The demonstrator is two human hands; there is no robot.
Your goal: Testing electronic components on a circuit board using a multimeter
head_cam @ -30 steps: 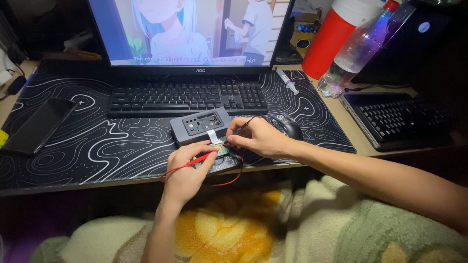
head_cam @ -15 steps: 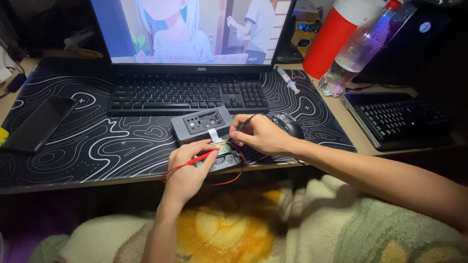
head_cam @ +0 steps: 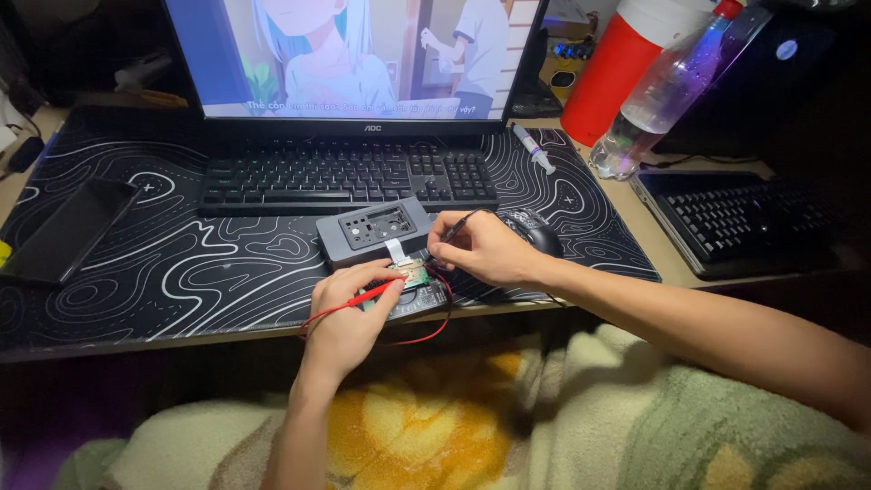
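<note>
Pinching a red probe [head_cam: 367,296], left-hand fingers [head_cam: 386,283] aim its tip rightward at the circuit board [head_cam: 410,271].

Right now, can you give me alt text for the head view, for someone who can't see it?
Two hands work over a small green circuit board at the desk's front edge: the left hand holds a red probe to it, the right hand a thin black probe. A grey box linked by a white ribbon lies behind, before a black keyboard and lit monitor.

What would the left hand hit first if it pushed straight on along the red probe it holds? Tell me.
Probably the small green circuit board: the left hand aims its red probe there, tip about touching it. Past it lies the grey box.
</note>
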